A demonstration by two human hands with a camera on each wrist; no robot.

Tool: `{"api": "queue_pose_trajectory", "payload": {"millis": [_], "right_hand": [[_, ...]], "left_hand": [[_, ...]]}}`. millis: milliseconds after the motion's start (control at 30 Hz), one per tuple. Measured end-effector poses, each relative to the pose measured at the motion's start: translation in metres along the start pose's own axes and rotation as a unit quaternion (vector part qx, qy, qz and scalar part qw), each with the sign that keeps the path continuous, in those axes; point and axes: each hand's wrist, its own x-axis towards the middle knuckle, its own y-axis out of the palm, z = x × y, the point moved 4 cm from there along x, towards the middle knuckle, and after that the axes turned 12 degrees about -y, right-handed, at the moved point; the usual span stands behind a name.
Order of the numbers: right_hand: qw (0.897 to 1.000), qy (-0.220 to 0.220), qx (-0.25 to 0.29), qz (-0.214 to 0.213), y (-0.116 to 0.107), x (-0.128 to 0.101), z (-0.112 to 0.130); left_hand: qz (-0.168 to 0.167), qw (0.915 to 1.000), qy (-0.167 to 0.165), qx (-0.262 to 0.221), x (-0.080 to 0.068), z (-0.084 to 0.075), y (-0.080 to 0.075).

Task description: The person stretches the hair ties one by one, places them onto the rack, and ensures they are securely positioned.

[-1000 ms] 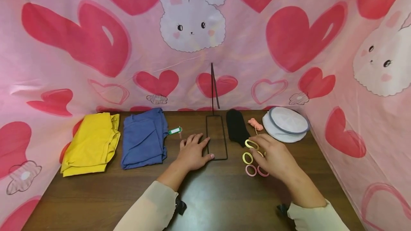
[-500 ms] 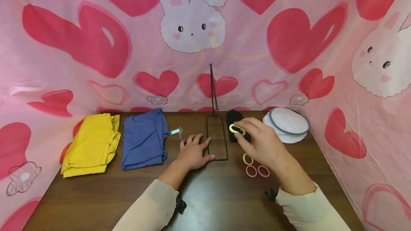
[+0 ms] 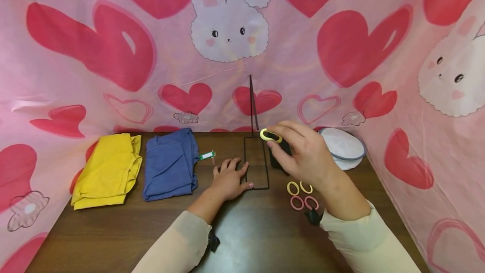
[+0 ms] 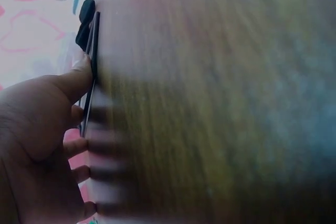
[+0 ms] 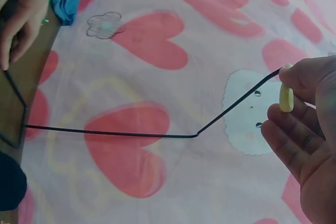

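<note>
My right hand [image 3: 308, 155] pinches a yellow ring [image 5: 286, 98] between thumb and fingers, raised above the table. In the right wrist view the ring is at the free tip of a thin black wire stand [image 5: 110, 131]; whether the tip passes through it, I cannot tell. My left hand [image 3: 229, 182] lies on the table with fingers spread, thumb and forefinger touching the stand's rectangular base [image 3: 267, 167]. Two yellow rings [image 3: 293, 188] and two pink rings [image 3: 297, 203] lie below my right hand. A black sock [image 3: 275, 162] is partly hidden behind that hand.
A folded yellow cloth [image 3: 107, 169] and a folded blue cloth [image 3: 170, 165] lie at the left. By the blue one is a green key tag [image 3: 207, 155]. White round items with a blue rim [image 3: 345, 142] sit back right. Patterned pink fabric [image 3: 288, 54] walls the table.
My right hand has lifted the yellow ring off the table and carried it up and left to the stand's tip. My left hand has stayed on the base.
</note>
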Motion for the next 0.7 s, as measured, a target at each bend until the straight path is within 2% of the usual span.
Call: {"api": "queue_pose_trajectory", "payload": {"millis": [167, 700], "right_hand": [[1.000, -0.009, 0.003, -0.010, 0.000, 0.010, 0.002], [0.999, -0.028, -0.028, 0.026, 0.013, 0.021, -0.010]], "left_hand": [[0.004, 1.0000, -0.003, -0.008, -0.002, -0.001, -0.002], [0.004, 0.9999, 0.004, -0.011, -0.003, 0.000, -0.002]]}}
